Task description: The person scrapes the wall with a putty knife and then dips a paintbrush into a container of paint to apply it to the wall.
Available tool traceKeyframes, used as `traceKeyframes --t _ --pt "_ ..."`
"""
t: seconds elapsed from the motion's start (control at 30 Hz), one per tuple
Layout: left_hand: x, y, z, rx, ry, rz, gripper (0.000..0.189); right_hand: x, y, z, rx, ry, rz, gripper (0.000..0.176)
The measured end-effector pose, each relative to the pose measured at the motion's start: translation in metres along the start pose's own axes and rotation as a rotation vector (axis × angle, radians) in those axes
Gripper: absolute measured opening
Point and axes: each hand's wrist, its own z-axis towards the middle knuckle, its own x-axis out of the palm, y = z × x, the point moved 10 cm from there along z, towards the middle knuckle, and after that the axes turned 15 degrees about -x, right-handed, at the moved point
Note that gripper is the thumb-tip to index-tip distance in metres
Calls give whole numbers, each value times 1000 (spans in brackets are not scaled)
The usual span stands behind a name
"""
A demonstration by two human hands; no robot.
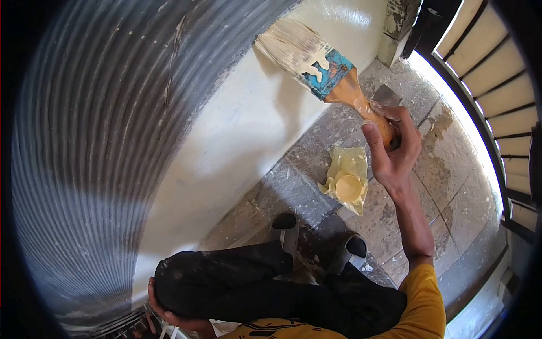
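Note:
Wrapped round the wooden handle of a wide paintbrush [339, 79] is my right hand [395, 144]. The brush has a paint-smeared blue ferrule, and its cream-coated bristles lie at the upper edge of the white wall strip [226, 135], beside the grey ribbed surface [107, 113]. Below the brush, on the tiled floor, a yellowish plastic bag [344, 161] surrounds a round pool of cream paint [348, 187]. My left hand [175, 320] is low at the left, against my bent knee; its fingers are partly hidden and what it holds, if anything, cannot be seen.
Paint-spattered floor tiles [446, 152] spread to the right, up to a curved dark metal railing [485, 113]. My two dark shoes [285, 229] rest on the floor near the wall. A wire rack [121, 326] stands at the bottom left.

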Motion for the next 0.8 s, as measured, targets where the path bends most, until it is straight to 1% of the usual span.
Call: traceKeyframes --t 0.07,0.13,0.17,0.23,0.27,0.33,0.37,0.43,0.53,0.6,0.67,0.73,0.8 --pt "-1 1 -1 -5 -2 -3 72 3 -1 2 9 -1 9 22" --pt "-1 0 -2 -10 -1 -3 72 11 -9 3 101 51 4 22" --pt "0 -2 -2 -3 -4 8 72 14 -13 3 102 50 6 22" --pt "0 -4 -4 4 -6 22 72 25 -20 -1 41 76 -21 22" --pt "1 -4 -4 -9 3 17 72 28 -24 -3 44 76 -21 22" --pt "1 -3 -3 -22 15 15 72 40 -36 -10 113 131 -5 21" --pt "0 -3 -3 -13 13 31 71 43 -44 -15 117 133 -5 21" --pt "0 -3 -3 -6 16 47 71 47 -58 -26 60 132 -27 21" --pt "-2 1 -2 -24 26 0 71 50 -78 -42 89 160 -34 20" --pt "-4 -3 -3 25 13 103 72 55 -96 -56 111 172 -28 20" --pt "-2 -3 -3 28 22 85 72 57 -113 -69 130 185 -22 19" --pt "3 -6 -4 34 31 66 72 60 -124 -79 102 233 -86 18" --pt "6 -12 -8 56 -8 11 70 64 -142 -94 112 263 -125 19"
